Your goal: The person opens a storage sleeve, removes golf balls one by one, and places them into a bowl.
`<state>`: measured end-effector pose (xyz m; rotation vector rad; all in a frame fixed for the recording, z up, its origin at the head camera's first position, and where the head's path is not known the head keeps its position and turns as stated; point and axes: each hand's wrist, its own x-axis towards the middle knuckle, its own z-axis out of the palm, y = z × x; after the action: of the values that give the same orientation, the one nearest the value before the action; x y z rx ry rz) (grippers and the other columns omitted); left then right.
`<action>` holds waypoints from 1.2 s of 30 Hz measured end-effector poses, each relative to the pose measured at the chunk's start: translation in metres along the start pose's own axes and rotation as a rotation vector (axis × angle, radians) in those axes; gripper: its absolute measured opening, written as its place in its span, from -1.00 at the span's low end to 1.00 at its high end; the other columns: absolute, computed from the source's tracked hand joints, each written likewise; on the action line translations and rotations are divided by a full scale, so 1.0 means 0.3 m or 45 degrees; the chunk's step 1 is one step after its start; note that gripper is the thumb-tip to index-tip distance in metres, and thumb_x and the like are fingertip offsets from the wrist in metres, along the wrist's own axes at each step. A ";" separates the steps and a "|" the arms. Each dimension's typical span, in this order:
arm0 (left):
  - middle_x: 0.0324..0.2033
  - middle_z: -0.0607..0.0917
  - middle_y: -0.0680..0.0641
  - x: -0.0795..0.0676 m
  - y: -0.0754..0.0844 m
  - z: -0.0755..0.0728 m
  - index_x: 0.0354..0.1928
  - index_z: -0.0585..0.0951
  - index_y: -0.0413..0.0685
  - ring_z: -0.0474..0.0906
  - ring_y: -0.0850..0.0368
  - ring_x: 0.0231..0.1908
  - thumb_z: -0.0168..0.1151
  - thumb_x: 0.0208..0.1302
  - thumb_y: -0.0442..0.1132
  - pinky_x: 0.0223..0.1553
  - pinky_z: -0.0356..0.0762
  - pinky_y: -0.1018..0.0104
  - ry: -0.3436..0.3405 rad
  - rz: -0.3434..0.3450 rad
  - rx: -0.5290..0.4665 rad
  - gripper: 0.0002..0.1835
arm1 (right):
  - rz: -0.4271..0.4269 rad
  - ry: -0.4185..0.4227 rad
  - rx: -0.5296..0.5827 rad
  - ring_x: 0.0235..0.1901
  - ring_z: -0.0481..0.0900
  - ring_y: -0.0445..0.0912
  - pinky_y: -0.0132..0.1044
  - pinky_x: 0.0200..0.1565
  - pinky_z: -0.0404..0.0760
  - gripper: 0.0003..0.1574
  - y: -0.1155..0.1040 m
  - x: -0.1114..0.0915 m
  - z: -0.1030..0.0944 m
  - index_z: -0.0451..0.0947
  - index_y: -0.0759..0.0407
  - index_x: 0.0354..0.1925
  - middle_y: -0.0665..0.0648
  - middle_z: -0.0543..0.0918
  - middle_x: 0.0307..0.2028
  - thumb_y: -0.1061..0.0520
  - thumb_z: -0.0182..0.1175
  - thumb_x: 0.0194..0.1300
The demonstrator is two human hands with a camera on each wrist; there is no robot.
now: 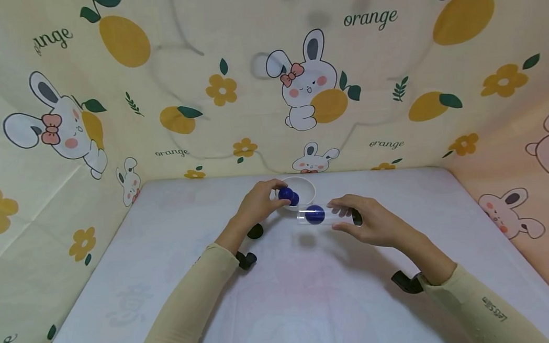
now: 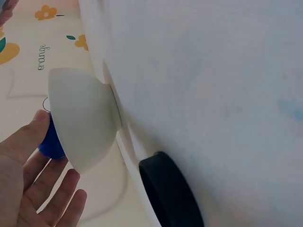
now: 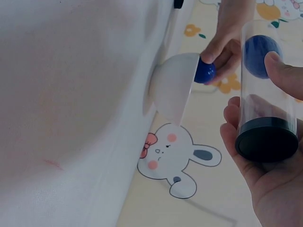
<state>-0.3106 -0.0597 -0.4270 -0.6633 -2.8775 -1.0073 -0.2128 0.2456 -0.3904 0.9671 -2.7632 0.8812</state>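
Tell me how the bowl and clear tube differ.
The bowl is white and opaque; the tube is see-through. The bowl stands upright on the table; the tube is held sideways in the right hand. The bowl flares wide; the tube is slim and straight.

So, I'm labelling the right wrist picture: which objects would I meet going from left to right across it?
White bowl, blue ball pinched by the left hand, clear tube.

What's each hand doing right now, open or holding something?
Left hand: holding a blue ball at the white bowl.
Right hand: holding a clear tube with another blue ball inside.
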 end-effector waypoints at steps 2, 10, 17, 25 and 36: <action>0.27 0.72 -0.05 0.000 -0.003 -0.002 0.35 0.65 0.03 0.54 -0.09 0.36 0.49 0.41 0.01 0.46 0.45 -0.11 0.003 0.007 0.003 -0.46 | -0.006 0.001 0.001 -0.09 0.67 -0.09 -0.17 -0.03 0.75 -0.40 0.001 0.000 0.001 0.64 0.14 0.30 -0.03 0.75 -0.02 0.07 0.54 0.36; 0.26 0.72 0.00 -0.014 -0.007 -0.015 0.35 0.64 0.02 0.57 -0.03 0.32 0.46 0.45 -0.01 0.43 0.50 -0.05 0.020 0.026 0.015 -0.49 | -0.013 -0.004 -0.001 -0.08 0.68 -0.10 -0.15 -0.02 0.76 -0.39 0.002 0.002 0.005 0.64 0.16 0.30 -0.01 0.76 -0.02 0.09 0.54 0.35; 0.25 0.72 0.03 -0.055 0.015 -0.032 0.34 0.65 0.01 0.60 0.01 0.29 0.39 0.51 0.02 0.38 0.55 -0.04 0.023 0.068 -0.024 -0.53 | -0.008 -0.009 0.020 -0.08 0.66 -0.12 -0.04 -0.01 0.78 -0.40 0.000 0.004 0.010 0.64 0.15 0.29 0.00 0.76 -0.02 0.08 0.54 0.35; 0.22 0.74 0.01 -0.110 0.041 -0.054 0.32 0.66 -0.04 0.63 0.02 0.25 0.36 0.54 -0.02 0.38 0.55 0.01 -0.010 0.139 -0.117 -0.56 | -0.024 -0.001 0.023 -0.08 0.70 0.06 -0.04 -0.03 0.78 -0.41 0.005 0.006 0.009 0.65 0.18 0.28 0.03 0.76 -0.03 0.09 0.54 0.35; 0.21 0.74 0.02 -0.171 0.049 -0.057 0.32 0.65 -0.05 0.64 0.02 0.24 0.34 0.56 -0.05 0.37 0.57 -0.05 -0.027 0.172 -0.131 -0.58 | -0.020 0.001 0.023 -0.07 0.71 0.04 -0.07 -0.02 0.77 -0.40 0.004 0.008 0.013 0.65 0.17 0.29 0.07 0.77 -0.02 0.12 0.55 0.33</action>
<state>-0.2601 -0.0795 -0.4127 -0.8667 -2.7697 -1.1410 -0.2150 0.2429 -0.3937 0.9897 -2.7477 0.9053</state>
